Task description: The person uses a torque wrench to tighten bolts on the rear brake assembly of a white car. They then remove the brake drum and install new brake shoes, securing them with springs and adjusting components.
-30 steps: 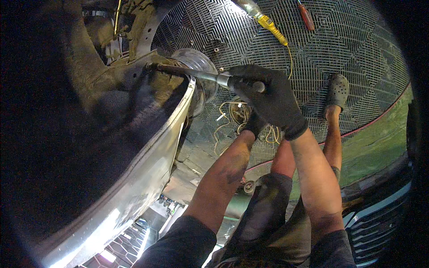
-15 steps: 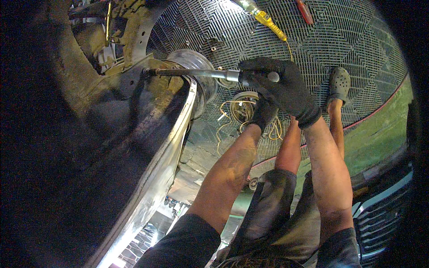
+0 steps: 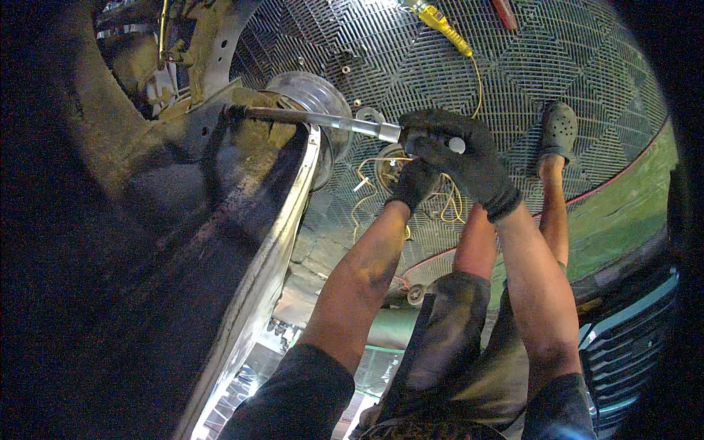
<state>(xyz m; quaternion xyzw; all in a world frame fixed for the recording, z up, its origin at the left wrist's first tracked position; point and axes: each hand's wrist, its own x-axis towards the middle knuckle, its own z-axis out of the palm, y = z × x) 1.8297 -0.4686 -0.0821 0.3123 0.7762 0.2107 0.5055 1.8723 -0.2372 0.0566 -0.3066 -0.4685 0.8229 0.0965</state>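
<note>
Head view: workshop floor of dark grey ribbed plastic tiles (image 3: pixel 594 81), edged by a worn green strip (image 3: pixel 609 227). Both my forearms reach up from the lower edge. My right hand in a black knit glove (image 3: pixel 466 161) is curled tight round the handle of a long straight silver metal bar (image 3: pixel 323 119), its round butt end poking out of my fist. My left hand in a matching black glove (image 3: pixel 416 183) sits just below, partly hidden behind the right; can't tell if its fingers grip anything. Bar runs left from my right fist, far tip up against the dirty brown metal wheel housing (image 3: pixel 165 139). It passes over a pale curved body-panel edge (image 3: pixel 282 209) and a grey round steel wheel (image 3: pixel 312 99). Beyond: yellow-handled work lamp (image 3: pixel 444 28), red-handled tool (image 3: pixel 504 13), small metal nuts. Olive perforated clog (image 3: pixel 560 132) on my right.
</note>
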